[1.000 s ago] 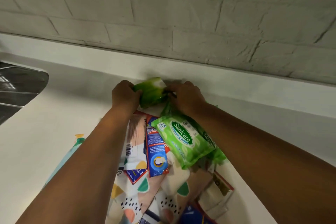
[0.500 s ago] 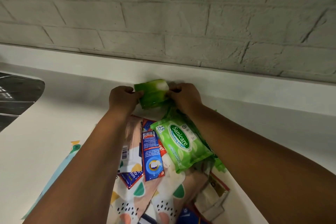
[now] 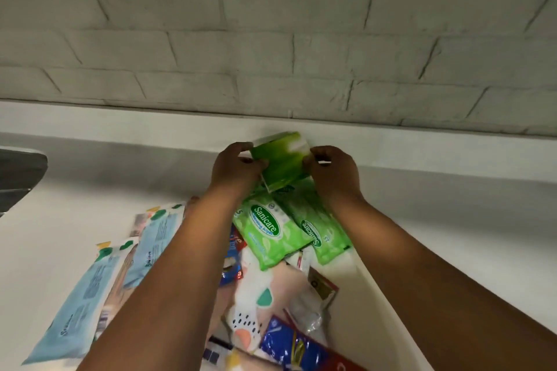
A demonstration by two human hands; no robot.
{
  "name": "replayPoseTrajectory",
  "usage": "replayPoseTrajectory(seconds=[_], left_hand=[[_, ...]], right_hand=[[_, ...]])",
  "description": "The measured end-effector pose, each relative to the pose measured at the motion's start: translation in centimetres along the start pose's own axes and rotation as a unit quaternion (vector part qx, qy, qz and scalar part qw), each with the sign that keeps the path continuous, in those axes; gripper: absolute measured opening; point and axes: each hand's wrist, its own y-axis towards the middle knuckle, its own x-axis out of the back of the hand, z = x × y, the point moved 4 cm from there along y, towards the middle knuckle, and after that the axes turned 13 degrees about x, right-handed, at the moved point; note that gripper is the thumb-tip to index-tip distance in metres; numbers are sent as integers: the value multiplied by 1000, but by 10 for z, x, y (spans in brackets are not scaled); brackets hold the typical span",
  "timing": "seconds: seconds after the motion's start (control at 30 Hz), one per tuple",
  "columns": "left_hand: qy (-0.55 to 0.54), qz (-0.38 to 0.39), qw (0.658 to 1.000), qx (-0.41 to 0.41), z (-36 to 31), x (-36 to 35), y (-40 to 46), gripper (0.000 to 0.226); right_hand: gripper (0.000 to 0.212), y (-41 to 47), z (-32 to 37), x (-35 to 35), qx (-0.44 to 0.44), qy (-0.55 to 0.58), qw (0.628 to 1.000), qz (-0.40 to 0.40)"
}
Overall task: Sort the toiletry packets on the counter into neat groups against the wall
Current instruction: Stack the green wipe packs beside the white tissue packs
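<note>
We've got both hands on one green packet (image 3: 281, 159), up at the back of the worktop (image 3: 452, 220) by the white upstand (image 3: 120, 126) under the brick wall (image 3: 271, 39). Left hand (image 3: 233, 170) grips its left edge, fingers curled round it. Right hand (image 3: 333, 172) pinches the right edge, fingers bent in. The packet is tilted, upper edge towards the wall; we can't tell if its lower edge touches anything.

Just below it, two Sanicare wipes packs lie side by side, overlapping at their upper ends: the left Sanicare pack (image 3: 266, 227) label up, the right Sanicare pack (image 3: 319, 233) angled off to the right. The right wrist crosses the top of the right one.

Under and near our forearms sits the mixed pile:
- patterned pouch (image 3: 259, 301) (white with coloured blobs and black dots), partly under the Sanicare packs
- blue sachet (image 3: 230, 265), mostly hidden by the left forearm
- shiny blue packet (image 3: 289, 343) at the bottom edge
- clear wrapped item (image 3: 315, 307) beside the pouch, contents not legible

Left of the left forearm, two pale blue wipes packs lie lengthwise: the near blue pack (image 3: 81, 307) and the far blue pack (image 3: 156, 238), partly overlapping, print too blurred to read.

Steel sink (image 3: 18, 175) edge shows at far left, well apart from the pile.
</note>
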Motion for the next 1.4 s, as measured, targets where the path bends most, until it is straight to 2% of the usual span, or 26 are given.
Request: replayPoseTrajectory(seconds=[0.13, 0.27, 0.4, 0.53, 0.6, 0.7, 0.8, 0.9, 1.0, 1.1, 1.2, 1.4], left_hand=[[41, 37, 998, -13, -2, -54, -16, 47], [93, 49, 993, -49, -6, -98, -33, 37], [173, 75, 979, -81, -9, -136, -50, 39], [258, 97, 957, -89, -4, -167, -68, 33], [280, 111, 948, -98, 1, -179, -75, 31], [295, 119, 940, -123, 5, -198, -90, 35], [312, 116, 930, -155, 5, -213, -107, 40], [287, 98, 930, -209, 2, -224, -122, 39], [230, 144, 929, -252, 1, -237, -137, 32], [202, 182, 935, -226, 5, -254, -152, 30], [176, 209, 941, -201, 4, -282, -175, 31], [168, 229, 935, -212, -2, -346, -217, 33]], right_hand=[[9, -20, -23, 52, -6, -54, 998, -37], [14, -35, -47, 90, -33, -76, 995, -52], [21, -53, -62, 124, -57, -106, 991, -61], [18, -68, -75, 150, -54, -152, 985, -62], [20, -73, -76, 163, -23, -205, 976, -67], [33, -83, -70, 183, 84, -335, 937, -48], [25, -96, -69, 188, 127, -347, 929, 18], [36, -113, -76, 196, 107, -353, 925, 89], [37, -123, -81, 216, 106, -345, 927, 102], [31, -128, -86, 239, 114, -340, 928, 97], [37, -138, -98, 274, 89, -330, 936, 86], [43, -151, -121, 347, 71, -346, 931, 97]])
